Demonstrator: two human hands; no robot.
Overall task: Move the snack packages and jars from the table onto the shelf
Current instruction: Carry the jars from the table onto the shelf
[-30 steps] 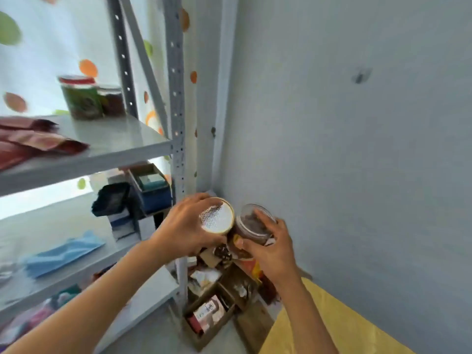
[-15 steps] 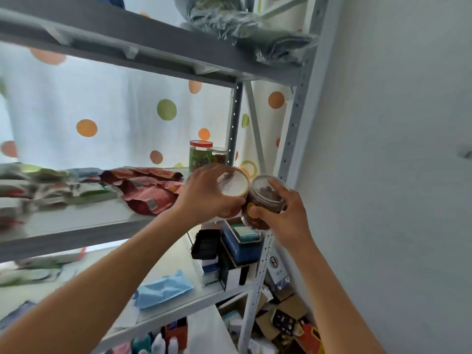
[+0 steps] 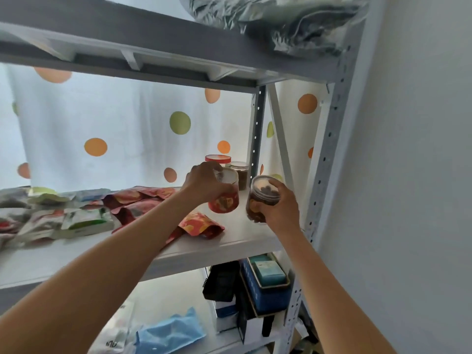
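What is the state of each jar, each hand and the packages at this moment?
Left hand: grips the red jar from above.
Red jar: upright, at the shelf.
Right hand: grips the clear jar.
Clear jar: tilted, lid on.
Two back jars: upright, lidded.
Snack packages: lying flat.

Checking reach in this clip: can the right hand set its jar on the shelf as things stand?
Probably yes. The right hand holds the clear jar just above bare shelf at the right end; nothing lies beneath it.

Both arms extended up/fwd, forearms bare. L hand (image 3: 204, 183) fingers curled, gripping from above. R hand (image 3: 279, 206) fingers wrapped, gripping from side. Hands near, apart.
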